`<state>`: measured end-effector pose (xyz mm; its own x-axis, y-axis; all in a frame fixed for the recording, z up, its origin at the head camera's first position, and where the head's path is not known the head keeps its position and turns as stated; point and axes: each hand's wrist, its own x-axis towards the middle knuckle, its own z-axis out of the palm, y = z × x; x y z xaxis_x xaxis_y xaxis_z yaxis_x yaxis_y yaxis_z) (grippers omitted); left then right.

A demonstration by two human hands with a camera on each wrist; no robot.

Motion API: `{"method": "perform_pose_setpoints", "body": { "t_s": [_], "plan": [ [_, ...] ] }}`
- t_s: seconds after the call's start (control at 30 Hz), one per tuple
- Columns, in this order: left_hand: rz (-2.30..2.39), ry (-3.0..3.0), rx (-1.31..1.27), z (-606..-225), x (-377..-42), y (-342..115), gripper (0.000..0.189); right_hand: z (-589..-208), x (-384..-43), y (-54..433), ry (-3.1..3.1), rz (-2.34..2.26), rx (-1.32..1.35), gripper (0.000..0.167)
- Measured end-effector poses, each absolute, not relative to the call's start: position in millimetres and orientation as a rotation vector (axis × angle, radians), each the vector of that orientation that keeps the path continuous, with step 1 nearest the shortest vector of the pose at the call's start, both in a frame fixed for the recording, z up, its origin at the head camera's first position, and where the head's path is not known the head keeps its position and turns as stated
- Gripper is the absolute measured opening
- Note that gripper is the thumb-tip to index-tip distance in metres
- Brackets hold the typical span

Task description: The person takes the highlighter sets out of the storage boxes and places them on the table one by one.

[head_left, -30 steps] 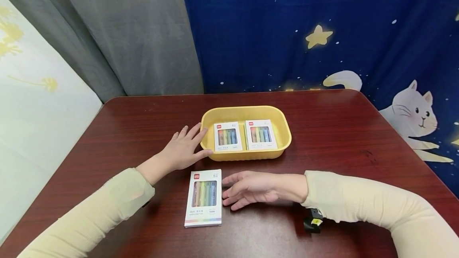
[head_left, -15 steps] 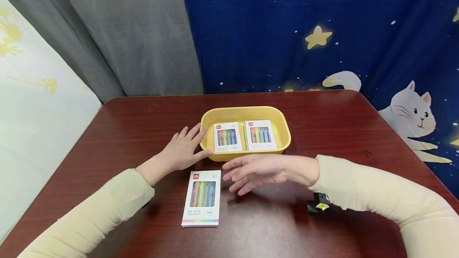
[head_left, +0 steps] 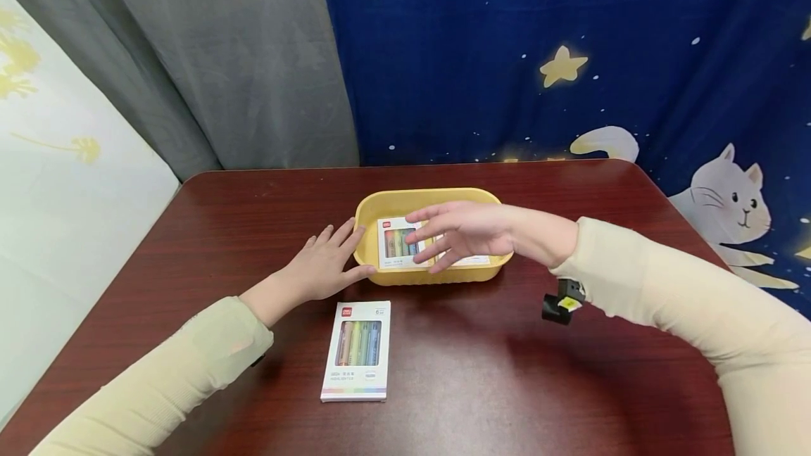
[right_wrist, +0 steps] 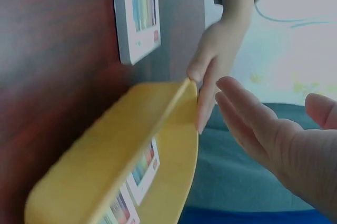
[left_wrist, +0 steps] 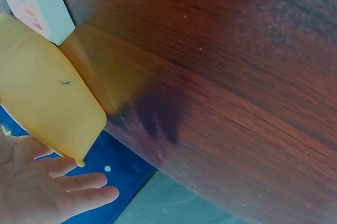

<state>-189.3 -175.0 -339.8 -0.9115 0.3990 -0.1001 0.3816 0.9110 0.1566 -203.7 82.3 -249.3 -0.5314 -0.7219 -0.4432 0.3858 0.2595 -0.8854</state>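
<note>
My left hand (head_left: 326,264) rests on the left end of a yellow plastic basket (head_left: 364,255), its fingers spread along the rim. Over the basket hovers my right hand (head_left: 469,229), fingers loosely extended and holding nothing. Two white boxes of highlighters lie side by side inside; the left box (head_left: 394,253) shows mostly, while the right box (head_left: 472,260) is largely covered by my right hand. In front of the basket, a larger-looking highlighter box (head_left: 356,350) lies flat on the table. The left wrist view shows my left palm (left_wrist: 26,187) beside the basket wall (left_wrist: 52,81).
The dark red wooden table (head_left: 253,224) carries all of this. Behind it hang a grey curtain (head_left: 253,55) and a blue curtain (head_left: 456,55) with stars and a cat. A small black camera (head_left: 560,301) sits at my right wrist.
My right hand has left the side of the front highlighter box and moved up and away to above the basket. That box shifted slightly to the left at first. My left hand stays in place.
</note>
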Motion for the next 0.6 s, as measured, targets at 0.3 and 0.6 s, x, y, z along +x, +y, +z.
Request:
{"method": "perform_pose_setpoints", "body": {
  "t_s": [0.3,0.6],
  "plan": [
    [0.195,2.926,0.581,-337,-189,-173,0.083,-243,-225,75,1.632,-1.479,-0.275,0.056],
    [0.198,2.914,0.571,-336,-190,-172,0.084,-246,-243,67,1.677,-1.474,-0.259,0.058]
  ]
}}
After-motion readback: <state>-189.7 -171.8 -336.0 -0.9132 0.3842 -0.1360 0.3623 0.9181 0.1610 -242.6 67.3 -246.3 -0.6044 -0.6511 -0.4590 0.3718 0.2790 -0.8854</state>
